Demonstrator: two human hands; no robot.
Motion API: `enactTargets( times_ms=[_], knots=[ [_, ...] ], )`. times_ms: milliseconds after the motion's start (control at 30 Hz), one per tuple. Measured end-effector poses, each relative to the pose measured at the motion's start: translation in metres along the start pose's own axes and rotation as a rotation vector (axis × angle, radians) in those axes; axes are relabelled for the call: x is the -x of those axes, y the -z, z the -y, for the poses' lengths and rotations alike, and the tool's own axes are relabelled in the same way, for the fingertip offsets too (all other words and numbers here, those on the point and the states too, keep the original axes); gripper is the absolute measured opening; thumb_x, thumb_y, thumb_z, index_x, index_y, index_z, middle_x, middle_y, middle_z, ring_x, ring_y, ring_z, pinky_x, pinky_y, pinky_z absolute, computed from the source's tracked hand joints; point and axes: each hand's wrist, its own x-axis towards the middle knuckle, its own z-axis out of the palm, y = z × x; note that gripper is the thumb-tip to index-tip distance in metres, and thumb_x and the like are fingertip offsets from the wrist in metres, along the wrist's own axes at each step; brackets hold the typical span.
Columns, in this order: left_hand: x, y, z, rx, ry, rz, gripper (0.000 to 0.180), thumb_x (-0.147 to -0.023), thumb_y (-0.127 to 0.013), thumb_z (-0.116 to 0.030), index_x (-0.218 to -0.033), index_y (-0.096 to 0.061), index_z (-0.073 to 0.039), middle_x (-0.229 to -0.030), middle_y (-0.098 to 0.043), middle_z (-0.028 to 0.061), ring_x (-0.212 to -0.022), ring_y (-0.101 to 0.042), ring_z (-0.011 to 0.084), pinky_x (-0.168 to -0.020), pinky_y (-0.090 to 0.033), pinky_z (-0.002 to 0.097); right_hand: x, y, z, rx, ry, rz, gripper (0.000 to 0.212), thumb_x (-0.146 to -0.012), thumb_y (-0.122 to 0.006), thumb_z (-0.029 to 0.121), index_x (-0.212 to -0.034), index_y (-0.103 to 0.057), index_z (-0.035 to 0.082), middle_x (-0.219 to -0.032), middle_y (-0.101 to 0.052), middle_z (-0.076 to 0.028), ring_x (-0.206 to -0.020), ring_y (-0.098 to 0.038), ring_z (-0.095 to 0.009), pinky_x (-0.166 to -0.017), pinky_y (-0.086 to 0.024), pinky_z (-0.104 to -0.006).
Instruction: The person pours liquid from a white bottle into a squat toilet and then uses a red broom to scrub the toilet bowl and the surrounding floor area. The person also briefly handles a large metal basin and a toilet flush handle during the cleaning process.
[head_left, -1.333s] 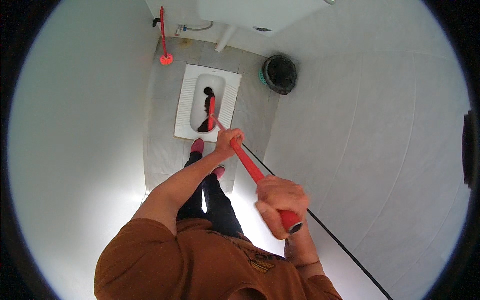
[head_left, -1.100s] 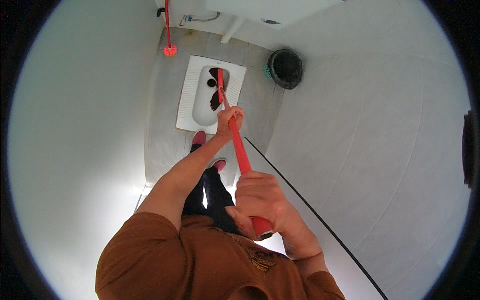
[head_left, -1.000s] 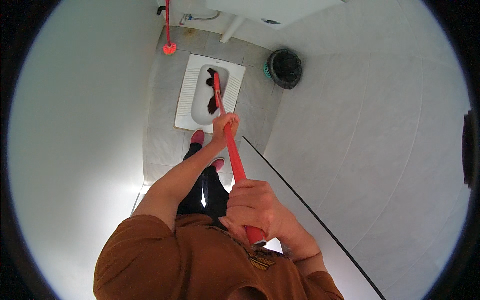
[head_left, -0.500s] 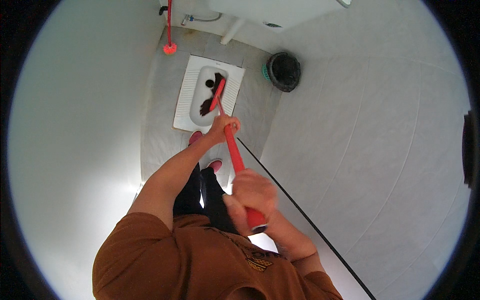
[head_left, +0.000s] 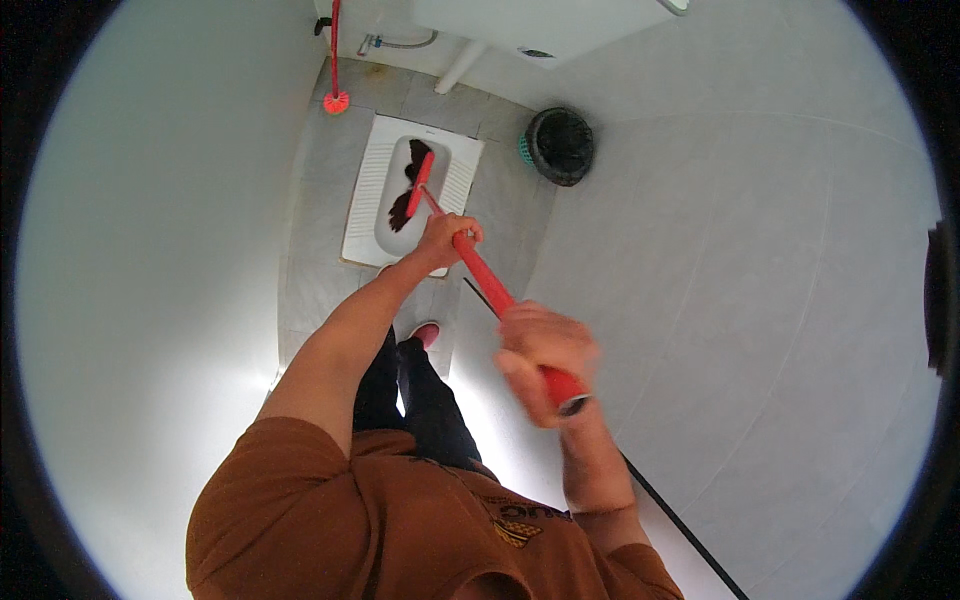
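Both of my hands are wrapped round the red handle of a broom [head_left: 486, 276]. My left hand [head_left: 446, 241] grips it lower down, close to the head. Near the handle's top end, my right hand [head_left: 547, 355] is closed round it, slightly blurred. The broom's red head with dark bristles [head_left: 402, 212] lies over the basin of a white squat toilet [head_left: 463, 170] set in the floor. Its bristles hide the drain hole.
A red-handled round brush [head_left: 336, 102] stands at the left wall by a small tap [head_left: 367, 44]. A black-lined bin [head_left: 562, 148] sits in the far right corner. Above hangs a white basin [head_left: 540, 25] with its drain pipe [head_left: 460, 68]. A thin black pole [head_left: 685, 530] slants at right.
My right hand has moved right and away from my body, tilting the handle further right. The broom head has shifted left across the basin, covering the drain hole.
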Motion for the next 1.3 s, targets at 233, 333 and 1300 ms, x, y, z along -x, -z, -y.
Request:
enactTargets(
  times_ms=[233,333,1300],
  knots=[
    [0.012,-0.003,-0.002,-0.012,0.146,-0.233,0.01,-0.072,-0.068,-0.01,-0.078,-0.062,-0.015,-0.058,-0.056,0.0028,-0.062,-0.06,0.0245,-0.058,-0.045,0.0382,-0.022,0.041,-0.006,-0.155,-0.104,0.015,0.026,-0.08,-0.062,0.009,-0.06,-0.048,0.003,-0.059,-0.051,-0.01,-0.052,-0.052,-0.027,-0.061,-0.047,-0.0381],
    [0.008,-0.009,0.03,0.005,0.083,-0.079,0.009,-0.073,-0.067,-0.009,-0.078,-0.062,-0.014,-0.059,-0.058,0.0037,-0.062,-0.061,0.0246,-0.059,-0.046,0.0384,-0.017,-0.009,0.002,-0.07,-0.133,-0.006,0.024,-0.078,-0.061,0.001,-0.059,-0.046,0.003,-0.057,-0.047,-0.01,-0.049,-0.048,-0.028,-0.056,-0.043,-0.0369],
    [-0.03,0.063,-0.125,0.017,-0.096,-0.197,0.009,-0.078,-0.063,-0.009,-0.086,-0.06,-0.012,-0.06,-0.053,0.0056,-0.055,-0.055,0.0229,-0.054,-0.042,0.0364,-0.02,0.071,0.103,-0.132,0.014,-0.274,0.031,-0.087,-0.057,0.022,-0.063,-0.046,0.006,-0.051,-0.048,-0.003,-0.047,-0.049,-0.02,-0.05,-0.045,-0.0376]
  ],
)
